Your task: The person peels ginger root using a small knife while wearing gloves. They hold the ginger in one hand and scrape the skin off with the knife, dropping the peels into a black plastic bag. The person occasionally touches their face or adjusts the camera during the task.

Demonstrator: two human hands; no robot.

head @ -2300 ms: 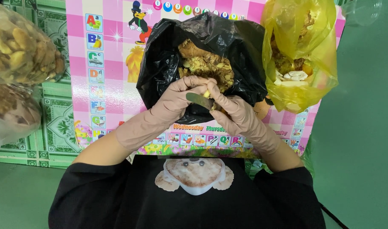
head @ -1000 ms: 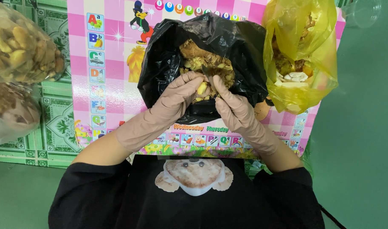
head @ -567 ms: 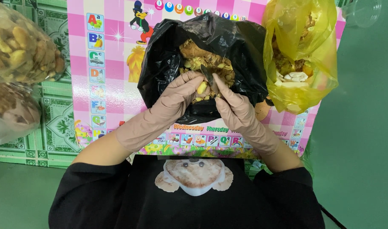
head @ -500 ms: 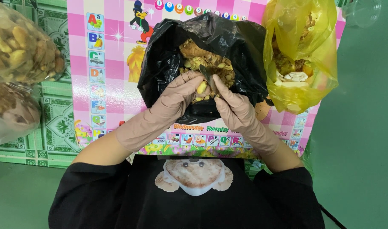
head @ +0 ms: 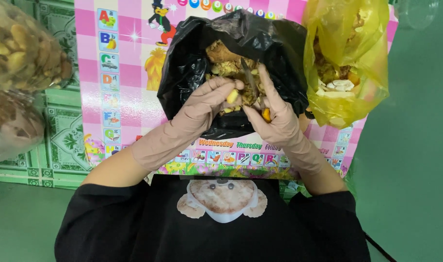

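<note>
Nuts, or something like them, fill the open black bag point(head: 231, 73) that sits at the middle of the pink mat point(head: 129, 73), and both gloved hands work right over its mouth. The left hand point(head: 202, 109) is closed on a small yellow piece point(head: 232, 96), pinched between thumb and fingertips. The right hand point(head: 275, 121) grips a thin dark knife point(head: 249, 80), its blade pointing up over the brown heap, with another orange-yellow bit point(head: 266, 114) tucked against the palm.

A couple of seconds back the two hands were pressed together around one dark greenish piece; now they have drawn slightly apart, the dark shell is gone from view and a pale kernel shows in the left fingers. I would judge that one piece has just been cut open and its inside freed.

A yellow bag point(head: 347, 63) of mixed scraps stands touching the black one near the mat's far right corner. Two clear bags point(head: 23, 53) of brown pieces hang close to the camera at the left. The mat lies over green patterned tiles point(head: 56, 140), with plain green floor point(head: 415, 170) to the right.
</note>
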